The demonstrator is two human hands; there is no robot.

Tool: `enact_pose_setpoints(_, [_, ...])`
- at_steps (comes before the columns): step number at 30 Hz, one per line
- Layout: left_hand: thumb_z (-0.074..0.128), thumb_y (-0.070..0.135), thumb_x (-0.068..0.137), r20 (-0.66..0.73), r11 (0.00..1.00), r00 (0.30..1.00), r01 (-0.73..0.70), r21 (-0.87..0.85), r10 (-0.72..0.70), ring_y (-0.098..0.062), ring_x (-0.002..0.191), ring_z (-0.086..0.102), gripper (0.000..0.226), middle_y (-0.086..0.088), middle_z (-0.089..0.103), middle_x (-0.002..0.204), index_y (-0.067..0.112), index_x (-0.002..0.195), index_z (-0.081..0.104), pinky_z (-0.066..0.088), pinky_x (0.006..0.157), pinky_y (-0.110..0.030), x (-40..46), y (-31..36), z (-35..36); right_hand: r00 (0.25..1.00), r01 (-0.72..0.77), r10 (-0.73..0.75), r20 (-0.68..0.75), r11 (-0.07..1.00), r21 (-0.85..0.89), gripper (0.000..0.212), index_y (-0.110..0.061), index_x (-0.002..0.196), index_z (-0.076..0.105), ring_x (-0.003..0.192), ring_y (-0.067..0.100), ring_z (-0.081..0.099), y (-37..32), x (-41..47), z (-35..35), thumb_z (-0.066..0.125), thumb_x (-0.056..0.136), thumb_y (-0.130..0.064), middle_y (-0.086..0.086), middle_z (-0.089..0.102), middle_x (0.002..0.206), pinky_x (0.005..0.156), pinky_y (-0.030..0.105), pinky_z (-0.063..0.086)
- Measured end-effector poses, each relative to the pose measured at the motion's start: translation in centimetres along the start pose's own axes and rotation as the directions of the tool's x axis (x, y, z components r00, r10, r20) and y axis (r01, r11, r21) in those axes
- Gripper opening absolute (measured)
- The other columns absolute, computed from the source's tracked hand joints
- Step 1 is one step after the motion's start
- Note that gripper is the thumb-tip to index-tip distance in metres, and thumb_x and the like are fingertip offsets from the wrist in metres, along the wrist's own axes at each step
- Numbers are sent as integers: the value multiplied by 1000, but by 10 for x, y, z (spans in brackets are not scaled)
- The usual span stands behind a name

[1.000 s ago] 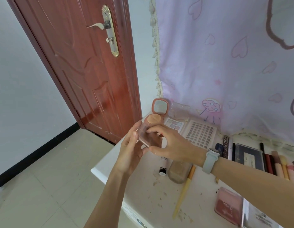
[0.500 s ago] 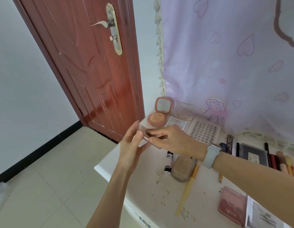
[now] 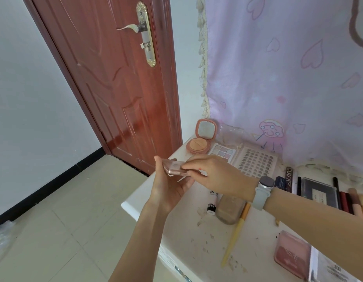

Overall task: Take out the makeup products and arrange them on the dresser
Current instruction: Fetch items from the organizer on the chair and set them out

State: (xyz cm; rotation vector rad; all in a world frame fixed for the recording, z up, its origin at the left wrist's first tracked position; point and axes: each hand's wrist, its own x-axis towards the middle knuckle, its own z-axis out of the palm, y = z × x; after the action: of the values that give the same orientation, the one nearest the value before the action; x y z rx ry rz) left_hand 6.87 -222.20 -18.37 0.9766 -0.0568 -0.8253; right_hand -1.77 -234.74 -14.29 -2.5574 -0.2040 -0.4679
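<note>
**A:** What are you holding?

**B:** You have a flat pink case (image 3: 175, 167) in both hands, up in the air over the left corner of the white dresser (image 3: 182, 237). Your left hand (image 3: 169, 187) cups it from below, so it will not drop. Your right hand (image 3: 219, 176) pinches its top edge with finger and thumb. I think you are trying to open it, but your fingers hide the lid, so I am not sure.

**A:** Where will it go?

**B:** Maybe at the back, by the open round powder (image 3: 199, 146) and the little color palette (image 3: 223, 152). Those stand open near the curtain (image 3: 288, 78), so you can see inside them. The pens and sticks lie side by side on the right.

**A:** Can you read any words?

**B:** One dark tube (image 3: 289, 179) says something like "COLOR." The small white tube (image 3: 212, 202) has letters too, but they are too tiny to read.
</note>
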Motion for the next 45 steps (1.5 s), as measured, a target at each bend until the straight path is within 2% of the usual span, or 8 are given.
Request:
enact_pose_setpoints(5, [22,68,87,82,999,997,11,47,-15,-17,70,68,74,-11,68,73,10,74,67,56,63,-27,-2,-2,2,999,26,-21,29,980,-197,25,-12,111,62,82,17,55,-4,2,3,50,89,-17,0,62,100,65,27,39])
enact_pose_setpoints(8, [29,66,87,76,998,996,57,-2,-56,-21,75,69,65,-12,69,80,10,86,62,57,65,-31,-3,-1,1,1000,-5,7,7,972,-234,25,-11,110,60,80,18,55,-4,4,4,48,89,-17,1,61,98,62,25,32])
enact_pose_setpoints(16, [33,57,91,95,954,954,273,121,-285,-43,96,62,65,-25,60,115,4,118,58,56,76,-47,-11,17,-27,964,-251,257,-76,965,72,23,0,85,62,70,23,56,13,31,-4,43,93,-10,10,62,76,68,31,45])
enact_pose_setpoints(20, [46,45,92,-111,939,987,146,311,-117,-25,77,67,43,-12,71,90,8,101,66,58,65,-35,-13,29,-34,909,-397,407,-86,911,109,27,12,96,63,60,12,58,32,49,1,41,92,-3,18,67,83,61,21,44])
enact_pose_setpoints(24, [60,49,82,-180,496,931,-1,868,316,-27,112,55,54,-12,62,118,10,119,57,46,94,-40,-8,21,-36,875,-463,479,-74,872,160,25,20,95,59,79,23,66,45,59,13,40,90,4,23,67,98,52,11,42])
enact_pose_setpoints(29, [63,67,67,-76,-24,947,88,996,312,-21,135,15,106,4,33,144,23,147,9,14,109,-41,-7,3,-46,859,-484,507,-72,850,208,24,10,89,66,67,18,62,51,71,24,44,89,2,12,70,87,53,0,40])
enact_pose_setpoints(39, [56,64,74,20,-73,885,16,997,465,-10,133,15,96,1,44,134,23,147,10,6,104,-33,2,-11,-50,858,-449,470,-206,882,145,22,1,102,64,95,26,59,54,70,18,49,91,-10,15,66,101,84,27,42])
enact_pose_setpoints(45, [47,70,73,39,-161,876,45,986,481,-14,134,17,95,6,41,141,27,147,5,9,103,-37,13,-15,-44,894,-421,410,-178,907,-26,16,-11,86,66,76,13,54,54,17,2,50,88,-13,-2,65,86,69,25,40])
